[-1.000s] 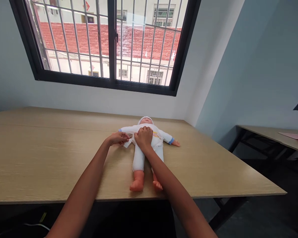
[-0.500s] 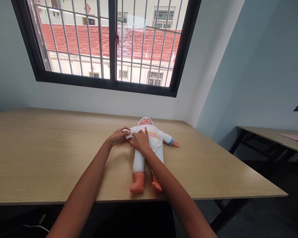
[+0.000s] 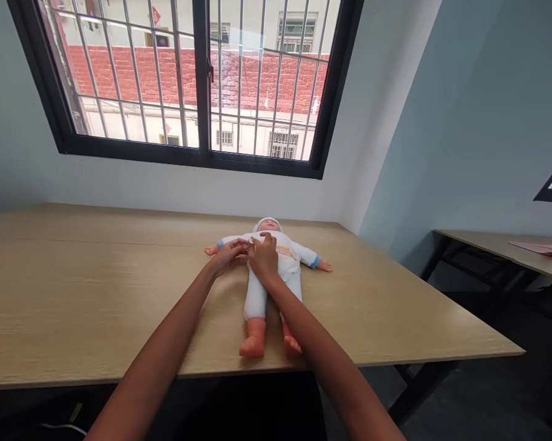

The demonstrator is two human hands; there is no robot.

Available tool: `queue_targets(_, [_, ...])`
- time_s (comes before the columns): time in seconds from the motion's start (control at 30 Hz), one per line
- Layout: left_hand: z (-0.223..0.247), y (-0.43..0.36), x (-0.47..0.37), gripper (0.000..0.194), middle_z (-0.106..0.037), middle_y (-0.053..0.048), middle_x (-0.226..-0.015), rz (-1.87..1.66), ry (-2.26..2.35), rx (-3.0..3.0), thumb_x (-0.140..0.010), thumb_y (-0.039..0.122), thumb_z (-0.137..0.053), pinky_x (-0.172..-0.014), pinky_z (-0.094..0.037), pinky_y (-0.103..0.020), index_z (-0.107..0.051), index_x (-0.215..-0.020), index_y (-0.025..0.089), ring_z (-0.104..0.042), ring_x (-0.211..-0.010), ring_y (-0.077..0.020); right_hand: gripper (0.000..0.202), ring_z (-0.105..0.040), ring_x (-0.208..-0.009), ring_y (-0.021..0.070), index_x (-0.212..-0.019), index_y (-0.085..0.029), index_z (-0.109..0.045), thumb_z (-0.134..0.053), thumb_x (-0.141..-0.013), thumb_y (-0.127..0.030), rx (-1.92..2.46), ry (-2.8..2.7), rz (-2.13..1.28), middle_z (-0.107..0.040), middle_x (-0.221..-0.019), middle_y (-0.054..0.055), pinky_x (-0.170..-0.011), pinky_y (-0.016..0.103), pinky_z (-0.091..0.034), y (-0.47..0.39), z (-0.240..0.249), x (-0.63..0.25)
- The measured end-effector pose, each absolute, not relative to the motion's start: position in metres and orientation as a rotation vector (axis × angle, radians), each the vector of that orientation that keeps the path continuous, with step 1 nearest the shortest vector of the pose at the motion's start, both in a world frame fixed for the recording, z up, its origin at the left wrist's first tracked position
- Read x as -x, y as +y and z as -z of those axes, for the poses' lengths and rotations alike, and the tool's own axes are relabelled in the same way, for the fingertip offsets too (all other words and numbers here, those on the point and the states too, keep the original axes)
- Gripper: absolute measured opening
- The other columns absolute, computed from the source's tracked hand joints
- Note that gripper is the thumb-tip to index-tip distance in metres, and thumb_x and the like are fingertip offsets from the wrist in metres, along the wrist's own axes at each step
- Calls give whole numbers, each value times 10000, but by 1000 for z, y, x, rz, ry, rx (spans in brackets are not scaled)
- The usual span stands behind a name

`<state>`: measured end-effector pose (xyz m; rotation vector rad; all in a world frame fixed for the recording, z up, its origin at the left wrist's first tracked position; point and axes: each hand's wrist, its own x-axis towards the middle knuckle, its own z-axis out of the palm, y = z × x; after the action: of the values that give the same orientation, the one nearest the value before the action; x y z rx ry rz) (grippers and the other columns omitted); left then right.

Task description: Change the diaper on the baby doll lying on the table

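The doll lies face up on the table, arms spread, bare feet near the front edge. It wears white with blue cuffs and, apparently, a diaper at its half-hidden hips.

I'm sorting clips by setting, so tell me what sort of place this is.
Probably a classroom or training room, though nothing confirms it: a baby doll lies on a wood-toned table below a barred window, and a second table stands off to the right.
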<state>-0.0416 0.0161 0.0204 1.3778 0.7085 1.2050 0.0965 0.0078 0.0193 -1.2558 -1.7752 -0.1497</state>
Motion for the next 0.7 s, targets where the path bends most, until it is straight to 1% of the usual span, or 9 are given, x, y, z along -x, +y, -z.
queue_targets(0.1, [-15,16,35,327,-675,-32,-939,-1153,665,-1482,-700,333,-804,-790,-462,-277,-669,-959,188,-611,-863,-150,326,-476,-1146,269,-1010,-181,-747,-436,-959,-266,1173,-1664,57,-560,-1202,153,-966,391,-439,12,-17,-103])
queue_targets(0.17, [-12,18,32,355,-667,-27,-938,-1142,672,-1558,-715,334,-799,-796,-447,-276,-665,-1016,199,-597,-881,-154,350,-493,-1146,255,-946,-172,-757,-430,-966,-294,1111,-1620,-11,-573,-1185,152,-1003,390,-412,15,-15,-107])
queue_targets(0.3, [-9,19,26,411,-609,7,-842,-1158,757,-1683,-736,356,-783,-760,-412,-266,-668,-1105,217,-543,-814,-139,417,-540,-1098,225,-690,-155,-719,-443,-957,-318,1037,-1506,-129,-609,-1147,147,-1026,361,-388,18,-10,-115])
queue_targets(0.37, [-9,17,25,451,-593,12,-832,-1149,782,-1713,-726,361,-787,-765,-407,-271,-671,-1141,229,-532,-805,-140,388,-561,-1060,217,-696,-148,-713,-467,-945,-316,1041,-1452,-146,-621,-1121,148,-1002,346,-402,18,-8,-120])
queue_targets(0.47, [-12,13,24,465,-596,2,-862,-1130,802,-1725,-731,374,-778,-792,-410,-281,-671,-1164,243,-540,-841,-154,326,-571,-997,212,-781,-148,-728,-498,-934,-320,1073,-1442,-107,-640,-1032,133,-937,333,-426,17,-7,-129])
queue_targets(0.6, [-15,10,24,448,-602,-17,-949,-1115,821,-1724,-752,390,-754,-808,-418,-279,-661,-1168,253,-545,-916,-168,314,-570,-888,203,-726,-166,-694,-535,-926,-348,1133,-1484,-16,-649,-895,96,-843,314,-424,14,-9,-137])
queue_targets(0.7, [-15,9,24,458,-597,-24,-965,-1105,849,-1744,-753,403,-745,-825,-428,-288,-657,-1178,255,-548,-947,-180,342,-558,-774,184,-692,-176,-653,-520,-939,-373,1179,-1495,8,-643,-801,67,-743,292,-400,11,-11,-139])
